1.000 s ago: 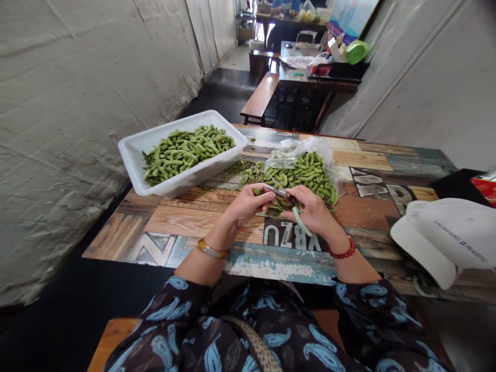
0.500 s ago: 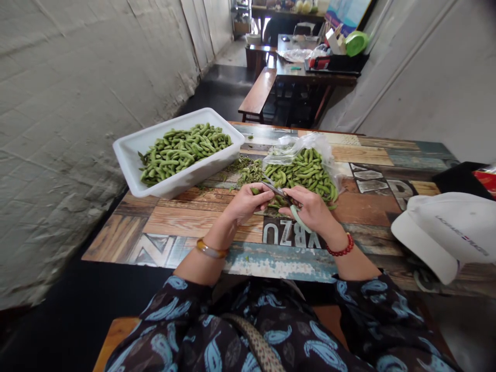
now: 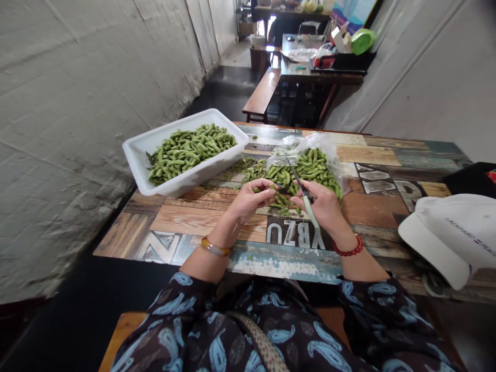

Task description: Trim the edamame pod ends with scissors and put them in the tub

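Observation:
Between the thumb and fingers of my left hand [image 3: 253, 199] is a green soybean pod [image 3: 256, 190], mostly covered by the fingers. My right hand [image 3: 320, 206] grips scissors [image 3: 309, 203] with pale green handles, their blades pointing away from me and up to the left. Just beyond both hands, a heap of pods [image 3: 315, 168] spills from a clear plastic bag [image 3: 327, 143]. Small trimmed bits [image 3: 253, 169] lie left of that heap. Farther left stands a white plastic tub [image 3: 186, 188] holding many pods [image 3: 189, 152].
The patterned wooden table [image 3: 209, 219] spans the view. A white cap [image 3: 445, 237] lies at its right, with a black object [image 3: 465, 181] behind it. A wall [image 3: 77, 103] runs along the left. Beyond are a bench [image 3: 263, 93] and another table [image 3: 290, 70] with goods on it.
The scissors have moved away from the left hand and swung so the blades point more forward. My right hand has shifted slightly right. The whole view has moved a little.

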`<state>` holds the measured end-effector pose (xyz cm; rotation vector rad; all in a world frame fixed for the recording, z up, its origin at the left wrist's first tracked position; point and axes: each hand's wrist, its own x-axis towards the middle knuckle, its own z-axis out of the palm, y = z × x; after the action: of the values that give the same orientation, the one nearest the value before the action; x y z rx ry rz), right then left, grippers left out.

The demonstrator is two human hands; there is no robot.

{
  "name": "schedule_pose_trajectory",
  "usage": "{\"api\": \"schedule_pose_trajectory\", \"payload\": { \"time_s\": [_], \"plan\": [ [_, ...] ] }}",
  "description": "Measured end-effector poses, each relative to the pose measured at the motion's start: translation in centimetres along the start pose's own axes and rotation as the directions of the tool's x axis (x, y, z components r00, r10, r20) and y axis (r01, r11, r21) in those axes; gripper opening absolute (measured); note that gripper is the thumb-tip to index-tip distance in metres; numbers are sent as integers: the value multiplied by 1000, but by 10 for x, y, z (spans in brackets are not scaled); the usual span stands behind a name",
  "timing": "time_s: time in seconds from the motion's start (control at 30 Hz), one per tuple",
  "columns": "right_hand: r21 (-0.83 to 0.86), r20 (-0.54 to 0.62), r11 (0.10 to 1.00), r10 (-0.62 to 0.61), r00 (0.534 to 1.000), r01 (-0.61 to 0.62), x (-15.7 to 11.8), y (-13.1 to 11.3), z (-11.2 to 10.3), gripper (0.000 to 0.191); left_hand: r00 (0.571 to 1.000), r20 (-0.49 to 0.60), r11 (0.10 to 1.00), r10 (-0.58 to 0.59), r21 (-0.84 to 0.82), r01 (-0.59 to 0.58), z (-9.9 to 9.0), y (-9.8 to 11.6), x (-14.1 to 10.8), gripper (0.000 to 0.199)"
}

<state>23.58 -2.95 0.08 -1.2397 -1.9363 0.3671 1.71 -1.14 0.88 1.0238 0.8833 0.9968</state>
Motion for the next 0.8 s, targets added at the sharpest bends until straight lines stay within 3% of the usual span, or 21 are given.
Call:
{"api": "schedule_pose_trajectory", "payload": {
  "time_s": [0.2, 0.4, 0.5, 0.63, 0.8],
  "plan": [
    [-8, -30, 1000, -28, 999, 28, 1, -4, 0, 41, 999, 25, 998, 47, 31, -47, 1, 2, -3, 28],
    [-6, -33, 998, -56, 998, 55, 0, -5, -1, 40, 972, 41, 950, 230, 205, -234, 0, 2, -1, 23],
    [-1, -26, 998, -56, 998, 56, 0, -5, 0, 41, 961, 3, 940, 275, 209, -269, 1, 1, 0, 23],
    [3, -29, 999, -46, 999, 46, -2, -5, 1, 42, 986, -72, 988, 152, 30, -150, 1, 2, 0, 26],
    [9, -23, 1000, -19, 1000, 19, -3, -5, 2, 43, 998, -66, 991, 25, -129, -34, 0, 3, -1, 36]
  ]
}}
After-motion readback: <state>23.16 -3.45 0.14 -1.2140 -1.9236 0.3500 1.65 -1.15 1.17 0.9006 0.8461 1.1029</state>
